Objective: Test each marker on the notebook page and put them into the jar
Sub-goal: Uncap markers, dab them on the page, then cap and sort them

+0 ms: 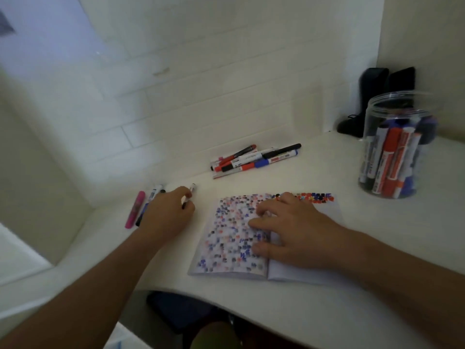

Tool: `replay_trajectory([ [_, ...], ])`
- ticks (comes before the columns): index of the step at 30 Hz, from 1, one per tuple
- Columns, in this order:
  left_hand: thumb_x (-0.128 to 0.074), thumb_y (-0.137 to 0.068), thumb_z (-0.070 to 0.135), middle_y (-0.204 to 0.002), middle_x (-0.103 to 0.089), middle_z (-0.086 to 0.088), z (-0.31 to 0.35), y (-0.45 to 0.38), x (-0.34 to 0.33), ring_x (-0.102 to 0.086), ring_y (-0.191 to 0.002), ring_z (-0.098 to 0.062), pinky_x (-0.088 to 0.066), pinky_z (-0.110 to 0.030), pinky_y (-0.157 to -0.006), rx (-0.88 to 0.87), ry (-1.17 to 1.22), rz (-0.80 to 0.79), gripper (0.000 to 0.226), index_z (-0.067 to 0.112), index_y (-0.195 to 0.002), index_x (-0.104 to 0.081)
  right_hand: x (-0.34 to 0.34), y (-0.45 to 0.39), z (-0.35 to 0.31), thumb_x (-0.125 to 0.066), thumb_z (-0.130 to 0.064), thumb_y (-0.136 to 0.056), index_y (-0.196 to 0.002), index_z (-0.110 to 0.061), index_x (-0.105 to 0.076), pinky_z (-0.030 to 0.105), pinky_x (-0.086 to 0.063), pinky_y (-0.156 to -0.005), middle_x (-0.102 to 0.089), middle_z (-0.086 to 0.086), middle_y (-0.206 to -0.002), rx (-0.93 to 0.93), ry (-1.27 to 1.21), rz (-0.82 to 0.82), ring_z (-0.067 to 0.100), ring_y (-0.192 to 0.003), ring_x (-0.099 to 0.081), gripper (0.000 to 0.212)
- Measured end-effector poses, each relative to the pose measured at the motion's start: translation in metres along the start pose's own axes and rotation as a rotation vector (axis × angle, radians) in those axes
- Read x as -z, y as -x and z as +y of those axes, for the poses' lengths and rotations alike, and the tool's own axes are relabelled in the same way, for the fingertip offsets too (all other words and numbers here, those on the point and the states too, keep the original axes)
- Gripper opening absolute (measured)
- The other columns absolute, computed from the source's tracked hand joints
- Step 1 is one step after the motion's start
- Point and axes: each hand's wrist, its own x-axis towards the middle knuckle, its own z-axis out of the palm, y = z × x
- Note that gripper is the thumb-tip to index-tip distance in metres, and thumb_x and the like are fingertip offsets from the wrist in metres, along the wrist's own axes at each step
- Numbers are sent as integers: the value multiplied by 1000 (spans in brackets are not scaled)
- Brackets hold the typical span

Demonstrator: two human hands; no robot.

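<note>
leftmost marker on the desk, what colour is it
Pink marker, lying by the left hand; head view.

The jar [395, 144] is seen to be clear plastic, smooth and glossy, with light caught along its rim. The markers inside it [392, 159] and the loose pile of markers [256, 158] by the wall are taken for smooth plastic with a slight sheen; printed labels are carried on several barrels. The notebook [234, 238] is matt white paper, its open page covered with small ink marks in red, blue and black. The table [377, 222] is finished in a smooth white surface with a faint gloss. The wall [201, 84] is faced with pale, smooth tiles. The dark object [372, 96] in the corner appears matt; its material cannot be determined.
</note>
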Motion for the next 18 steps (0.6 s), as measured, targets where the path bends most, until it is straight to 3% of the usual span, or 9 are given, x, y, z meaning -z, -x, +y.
replay_trajectory([
  [5, -42, -91, 39, -105, -62, 3, -29, -7, -7, -53, -86, -20, -46, -37, -93, 32, -235, -46, 27, 32, -111, -59, 2, 2, 2, 1, -96, -71, -149, -50, -42, 38, -32, -108, -33, -21, -156, -16, 3, -6, 14, -128, -29, 100],
  [10, -46, -93, 48, -111, -63, -1, -13, -26, -2, -58, -103, -27, -48, -43, -89, 17, -348, 10, 30, 36, -113, -65, 3, 0, 5, -16, -87, -83, -149, -50, -43, 36, -31, -103, -34, -22, -156, -34, 5, 17, 9, -122, -27, 80],
  [15, -54, -93, 42, -124, -57, -3, 50, -58, -24, -52, -113, -26, -47, -42, -94, -211, -125, 7, 31, 34, -121, -65, 2, -2, 14, -2, -99, -72, -148, -53, -42, 38, -35, -102, -36, -24, -155, -41, -4, 50, 6, -113, -22, 98],
  [18, -53, -91, 34, -125, -57, -6, 84, -83, -39, -53, -111, -29, -49, -42, -92, -225, -40, -9, 38, 27, -128, -61, 0, -1, 19, -10, -94, -79, -147, -52, -44, 38, -36, -104, -37, -25, -153, -33, -18, 65, 5, -108, -18, 87],
])
